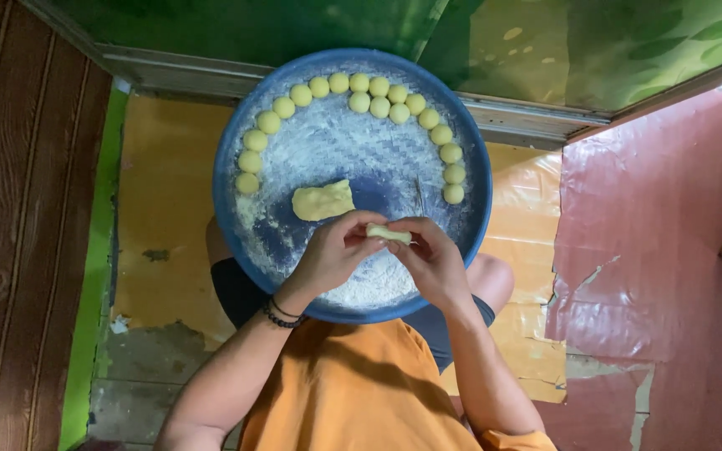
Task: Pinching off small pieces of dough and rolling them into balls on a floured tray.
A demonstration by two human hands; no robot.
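Note:
A round blue tray dusted with white flour rests on my lap. Several small yellow dough balls line its far rim in an arc. A larger lump of yellow dough lies near the tray's middle. My left hand and my right hand meet over the near part of the tray, both pinching a small piece of dough between their fingertips. A dark bead bracelet circles my left wrist.
A heap of white flour sits at the tray's near edge under my hands. Below the tray lie a yellowish floor, a red sheet at right and dark wood boards at left. A green wall stands beyond.

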